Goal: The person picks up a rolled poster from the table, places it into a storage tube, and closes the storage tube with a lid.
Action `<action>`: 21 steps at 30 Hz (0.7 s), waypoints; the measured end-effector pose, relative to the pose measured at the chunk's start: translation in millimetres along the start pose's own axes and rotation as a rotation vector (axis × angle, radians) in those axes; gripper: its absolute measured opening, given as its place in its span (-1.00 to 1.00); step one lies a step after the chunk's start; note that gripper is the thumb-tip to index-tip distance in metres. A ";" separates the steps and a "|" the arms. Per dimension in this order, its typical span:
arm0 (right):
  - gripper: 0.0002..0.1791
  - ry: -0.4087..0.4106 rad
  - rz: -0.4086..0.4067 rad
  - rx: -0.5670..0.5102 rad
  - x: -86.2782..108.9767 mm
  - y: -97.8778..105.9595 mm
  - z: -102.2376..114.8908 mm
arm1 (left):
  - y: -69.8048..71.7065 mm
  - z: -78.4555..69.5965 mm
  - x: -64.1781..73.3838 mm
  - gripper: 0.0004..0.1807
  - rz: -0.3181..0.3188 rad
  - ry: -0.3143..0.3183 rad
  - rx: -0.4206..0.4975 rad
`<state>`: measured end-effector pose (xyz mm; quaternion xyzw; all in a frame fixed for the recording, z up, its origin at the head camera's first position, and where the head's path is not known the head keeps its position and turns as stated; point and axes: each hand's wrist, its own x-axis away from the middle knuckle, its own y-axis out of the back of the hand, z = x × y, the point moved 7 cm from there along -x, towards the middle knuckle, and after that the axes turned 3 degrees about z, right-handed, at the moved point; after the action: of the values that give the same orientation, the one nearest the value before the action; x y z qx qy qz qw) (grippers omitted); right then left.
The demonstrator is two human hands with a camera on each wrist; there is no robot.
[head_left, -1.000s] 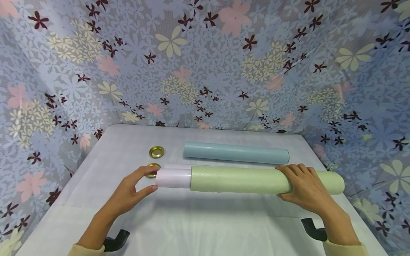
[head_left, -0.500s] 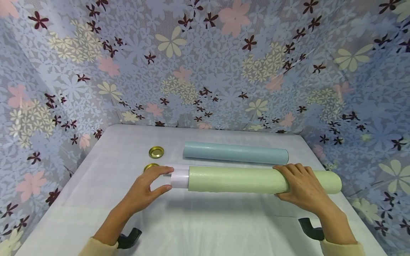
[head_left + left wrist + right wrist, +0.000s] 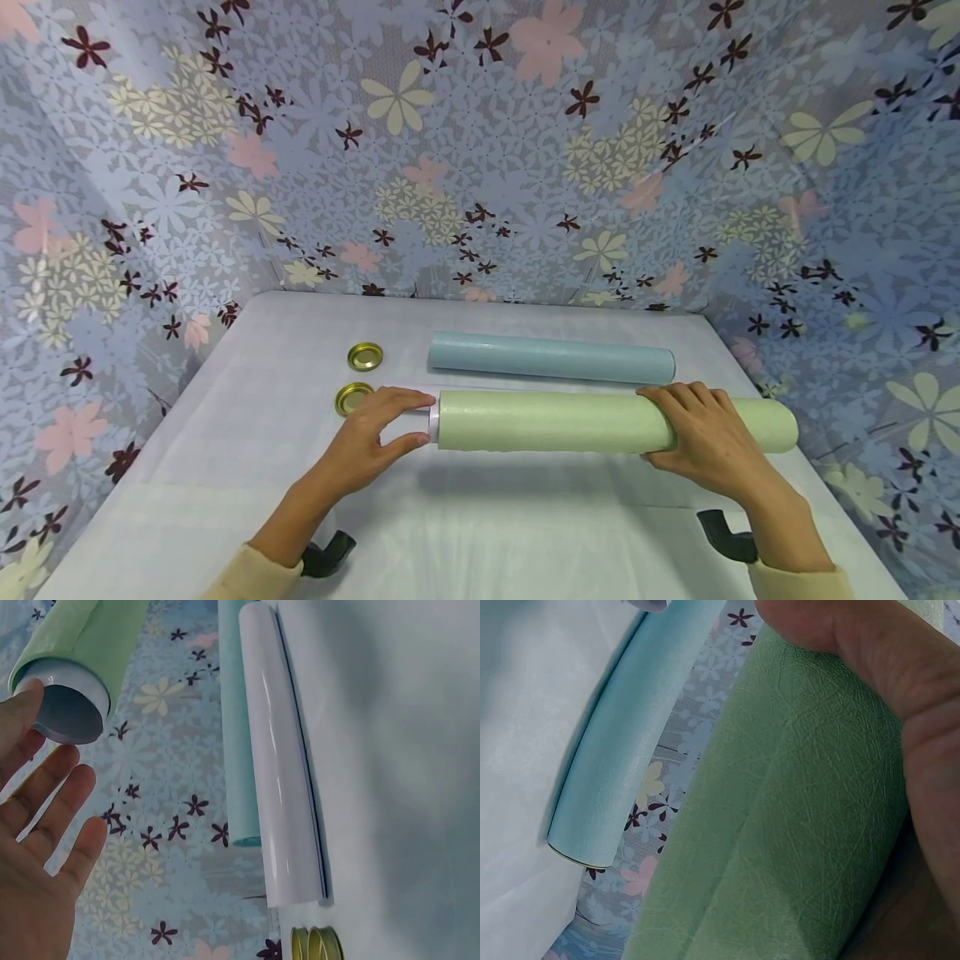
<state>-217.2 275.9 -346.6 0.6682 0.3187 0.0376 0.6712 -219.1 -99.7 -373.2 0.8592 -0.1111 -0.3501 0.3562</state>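
Note:
My right hand (image 3: 705,437) grips a light green cardboard tube (image 3: 555,422) from above, near its right end. The tube is held level above the table. From its left end sticks out a short rim of a white inner roll (image 3: 433,423). My left hand (image 3: 360,450) pinches that rim between thumb and finger, its other fingers spread in the left wrist view. There, the inner white roll (image 3: 75,679) looks hollow. The rest of it is hidden inside the green tube. In the right wrist view, the textured green surface (image 3: 780,787) lies under the right hand.
A pale blue tube (image 3: 551,357) lies at the back of the white table (image 3: 525,533). Another white roll (image 3: 281,765) lies beside it, mostly hidden in the head view. Two gold round lids (image 3: 365,357) lie at left, the nearer lid (image 3: 352,398) by my left hand. Floral cloth (image 3: 480,167) hangs behind.
My left hand has moved right, sliding the white roll into the green tube until only a short rim shows. The right hand and green tube have shifted slightly left.

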 end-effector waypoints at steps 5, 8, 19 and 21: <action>-0.08 -0.006 0.003 -0.004 0.8 -0.1 -0.3 | -3.8 -2.3 -2.5 -0.49 -0.001 0.003 0.017; -0.07 -0.005 0.004 -0.005 1.1 -0.5 -0.4 | -5.9 -3.3 -3.6 -0.51 0.000 0.006 0.027; -0.07 -0.001 -0.003 -0.009 2.3 -1.2 -0.8 | -12.8 -8.1 -6.1 -0.52 -0.011 -0.018 -0.003; -0.08 0.002 -0.006 -0.008 2.7 -1.3 -0.7 | -13.4 -8.5 -6.2 -0.52 -0.012 -0.019 -0.010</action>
<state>-215.8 277.6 -348.8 0.6645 0.3213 0.0373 0.6737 -218.6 -82.7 -374.9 0.8547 -0.1074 -0.3610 0.3573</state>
